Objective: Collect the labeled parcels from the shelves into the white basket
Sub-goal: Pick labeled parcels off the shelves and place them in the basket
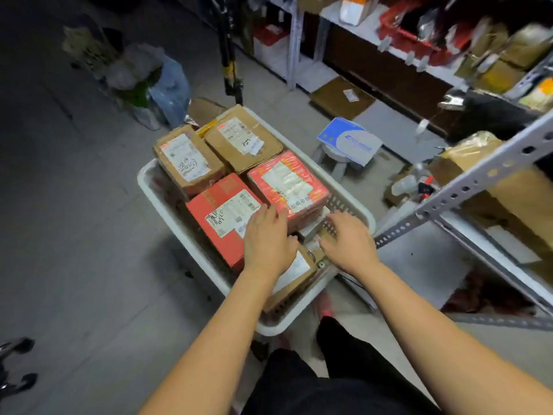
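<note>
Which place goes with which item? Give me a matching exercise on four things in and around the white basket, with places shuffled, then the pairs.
Things:
1. tape-wrapped red parcel
2. handwritten brown parcel
3. blue-and-white packet
4. flat cardboard box

Places:
A. on the floor beside the far shelving
B. on the grey stool, outside the basket
C. in the white basket, far left corner
D. in the basket, beside its perforated right wall

Pairs: 1-D, 2-C, 3-B, 4-A.
</note>
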